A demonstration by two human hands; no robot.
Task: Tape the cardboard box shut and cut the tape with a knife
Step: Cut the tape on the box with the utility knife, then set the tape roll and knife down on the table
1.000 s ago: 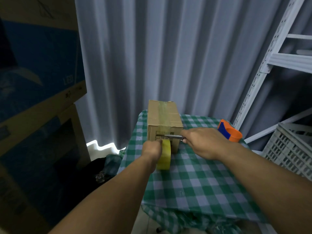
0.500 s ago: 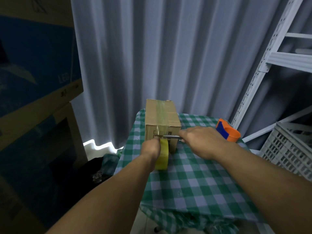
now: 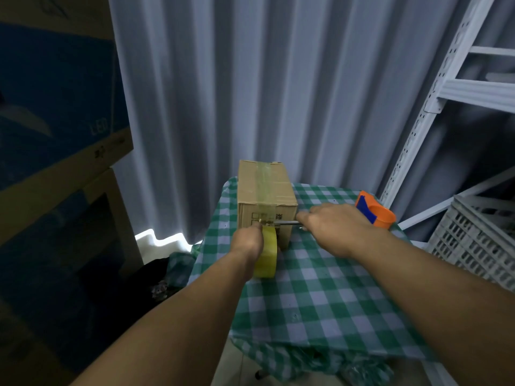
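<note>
Right hand [image 3: 334, 228], knife [image 3: 287, 222] against cardboard box [image 3: 264, 190]

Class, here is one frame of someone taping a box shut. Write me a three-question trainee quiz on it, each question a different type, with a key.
1. True or false: the strip of tape already runs along the top of the cardboard box and down its near face.
2. Multiple choice: what does the left hand hold? A) the orange tape dispenser B) the yellow tape roll C) the white crate
3. Fill in: the right hand holds a ___ level across the box's near face, just above the roll.

Key
1. True.
2. B. The orange tape dispenser sits unused on the green checked tablecloth, behind the right hand.
3. knife
</note>
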